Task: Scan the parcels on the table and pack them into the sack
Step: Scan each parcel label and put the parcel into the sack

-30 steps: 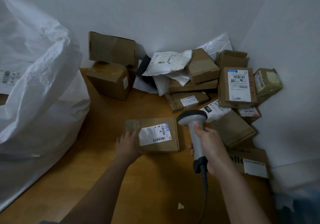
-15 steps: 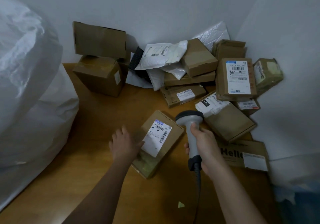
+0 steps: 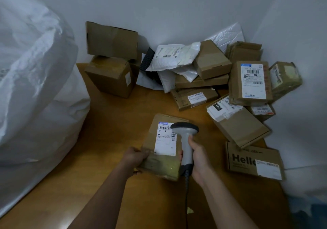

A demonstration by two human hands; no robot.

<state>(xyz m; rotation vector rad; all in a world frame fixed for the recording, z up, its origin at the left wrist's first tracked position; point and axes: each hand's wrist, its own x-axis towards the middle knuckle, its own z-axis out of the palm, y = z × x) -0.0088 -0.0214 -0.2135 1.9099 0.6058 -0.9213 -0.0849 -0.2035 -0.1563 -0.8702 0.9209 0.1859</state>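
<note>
A: Parcel (image 3: 161, 147)?
B: Flat brown cardboard, white label up, between the hands. Left hand (image 3: 135, 158) grips its edge.
A: Right hand (image 3: 199, 161)?
B: Wrapped around grey plastic scanner (image 3: 185, 140). Crinkled white sack (image 3: 33, 90) left.

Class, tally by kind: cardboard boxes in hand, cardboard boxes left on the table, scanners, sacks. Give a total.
Cardboard box in hand: 1
Cardboard boxes on the table: 11 (a brown sliver behind the left stack may hide another)
Scanner: 1
Sack: 1
Total: 14
</note>
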